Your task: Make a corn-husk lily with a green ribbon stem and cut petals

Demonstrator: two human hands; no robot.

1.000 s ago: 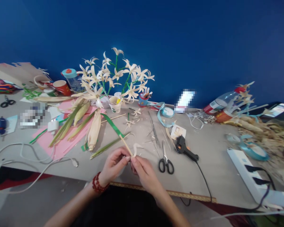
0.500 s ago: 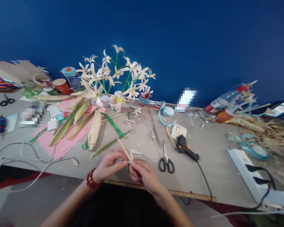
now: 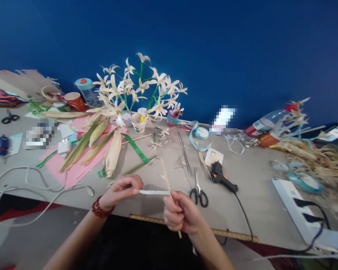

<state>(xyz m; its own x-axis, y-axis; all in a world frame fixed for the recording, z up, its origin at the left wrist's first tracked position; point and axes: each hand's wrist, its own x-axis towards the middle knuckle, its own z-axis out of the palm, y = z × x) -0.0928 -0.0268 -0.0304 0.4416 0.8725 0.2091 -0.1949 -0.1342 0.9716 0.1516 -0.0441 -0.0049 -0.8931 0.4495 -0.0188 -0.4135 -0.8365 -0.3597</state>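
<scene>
My right hand [image 3: 183,213] is closed around a thin pale stick [image 3: 166,174], which slants up and slightly left, its lower end poking out below the fist. A narrow white strip [image 3: 154,192] stretches level from the stick to my left hand [image 3: 120,192]. The left fingertips pinch the strip's free end. Its other end meets the stick beside my right thumb; how it is fastened there cannot be seen. Right of my right hand lie black-handled scissors [image 3: 198,193]. A green husk leaf [image 3: 135,168] lies partly hidden behind my left hand.
A black glue gun [image 3: 222,177] with a cord lies right of the scissors. Pale husk flowers [image 3: 142,86] stand in a paper cup [image 3: 138,123] at the back. Husks [image 3: 112,153] and pink paper [image 3: 56,170] lie left; a white power strip [image 3: 288,204] is at right.
My hands have moved apart, the left going left and the right shifting right. The white strip is now pulled straight between them. The stick stands steeper, with its lower end showing.
</scene>
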